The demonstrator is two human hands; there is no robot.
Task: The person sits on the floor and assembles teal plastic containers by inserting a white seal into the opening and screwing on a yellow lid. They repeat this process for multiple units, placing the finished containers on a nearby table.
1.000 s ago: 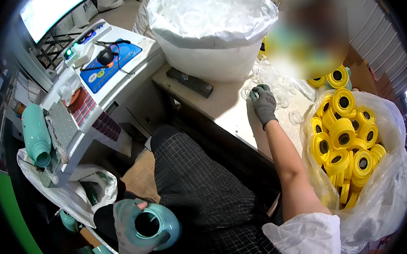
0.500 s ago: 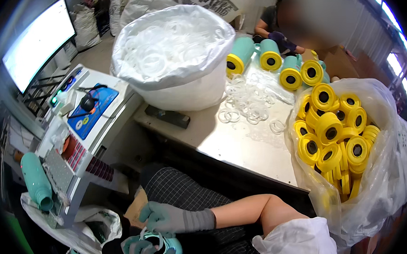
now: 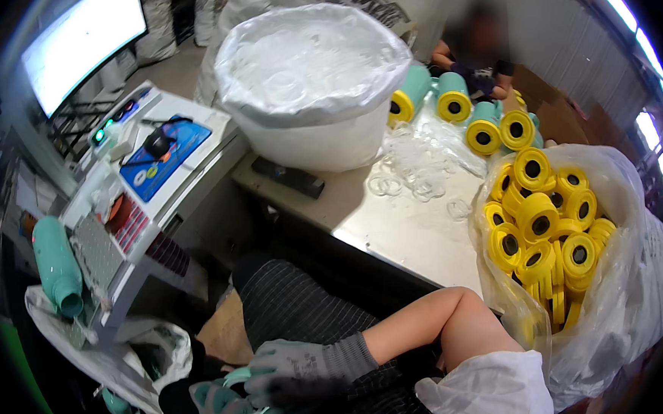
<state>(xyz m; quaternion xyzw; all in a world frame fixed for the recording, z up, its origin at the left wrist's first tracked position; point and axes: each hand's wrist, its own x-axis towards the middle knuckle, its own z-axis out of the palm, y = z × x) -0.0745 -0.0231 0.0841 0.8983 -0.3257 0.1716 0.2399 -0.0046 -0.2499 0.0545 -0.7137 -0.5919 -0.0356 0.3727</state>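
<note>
In my lap, both gloved hands are on a teal bottle body (image 3: 238, 376), its open mouth mostly covered now. My left hand (image 3: 221, 409), in a grey and teal glove, closes around its side at the lower edge of the view. Over the top lies my right hand (image 3: 284, 371), its fingers curled down on the rim; whether they pinch a small part cannot be made out. Another teal bottle body (image 3: 55, 262) lies on its side at the left, mouth toward me.
A white sack (image 3: 319, 132) of clear rings stands on the white table (image 3: 417, 240), with loose clear rings (image 3: 425, 182) beside it. At right, a plastic bag (image 3: 616, 265) holds yellow round parts (image 3: 537, 217). Teal bottles with yellow ends (image 3: 454, 101) lie near a co-worker (image 3: 478, 54). A monitor (image 3: 83, 48) stands left.
My right hand has come down over the bottle's mouth, which showed open before. The whole view has shifted slightly, and the co-worker's posture differs.
</note>
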